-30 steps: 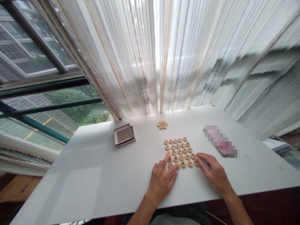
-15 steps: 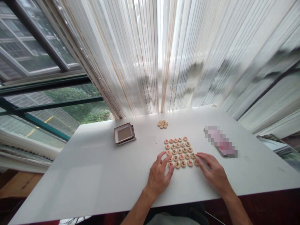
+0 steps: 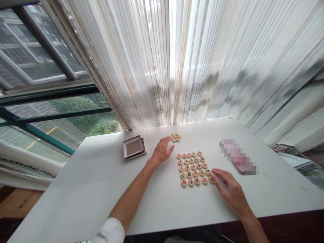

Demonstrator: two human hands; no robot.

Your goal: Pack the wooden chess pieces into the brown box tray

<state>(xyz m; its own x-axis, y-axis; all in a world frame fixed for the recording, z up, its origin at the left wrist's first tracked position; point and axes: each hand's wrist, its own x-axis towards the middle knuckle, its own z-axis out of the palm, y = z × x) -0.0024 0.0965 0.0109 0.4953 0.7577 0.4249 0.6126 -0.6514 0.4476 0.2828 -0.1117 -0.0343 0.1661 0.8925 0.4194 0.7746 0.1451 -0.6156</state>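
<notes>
Round wooden Chinese chess pieces (image 3: 193, 166) lie in a square grid of rows, face up with red and black characters. My right hand (image 3: 229, 189) rests at the grid's near right corner, fingers apart, partly covering a piece there. Farther back sits a small cluster of plain-faced wooden pieces (image 3: 175, 137), packed together. My left hand (image 3: 163, 150) reaches to the left side of this cluster, thumb and fingers apart; the fingertips are at its edge, and whether they touch it I cannot tell.
An open shallow box (image 3: 134, 147), set in or on another box part, stands at the back left of the white table (image 3: 96, 189). On the right lies a pinkish, pixelated flat object (image 3: 238, 157). Striped sheer curtains (image 3: 157, 67) hang behind the table's far edge.
My left hand has moved away from the grid's left side, forward and left to the plain-faced cluster. The right hand stays at the near right corner.
</notes>
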